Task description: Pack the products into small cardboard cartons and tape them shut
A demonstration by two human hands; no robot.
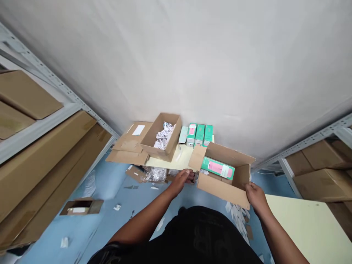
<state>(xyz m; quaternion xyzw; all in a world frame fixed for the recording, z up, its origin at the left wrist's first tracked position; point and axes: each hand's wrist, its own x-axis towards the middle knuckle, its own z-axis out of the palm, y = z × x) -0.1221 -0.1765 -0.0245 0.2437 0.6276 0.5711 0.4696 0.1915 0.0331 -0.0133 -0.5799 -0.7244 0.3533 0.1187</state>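
Note:
An open cardboard box (224,190) is tilted toward me at the front right of the small table. Inside it lies a green carton (214,167) with a pink bottle printed on it. My right hand (255,194) grips the box's near right corner, thumb on the outer wall. At the opposite end, my left hand (183,181) is closed, its thumb by the lower edge of the left flap (196,157); its fingertips are partly hidden. Behind the box stand several green cartons (200,134) in a row.
Crumpled paper (164,137) fills part of another open box (152,145) on the pale tabletop (161,163). Shelves with large cartons (49,165) rise on the left, more cartons (324,183) on the right. Paper scraps and clear plastic wrap (155,174) lie low down. A cream panel (299,216) is at right.

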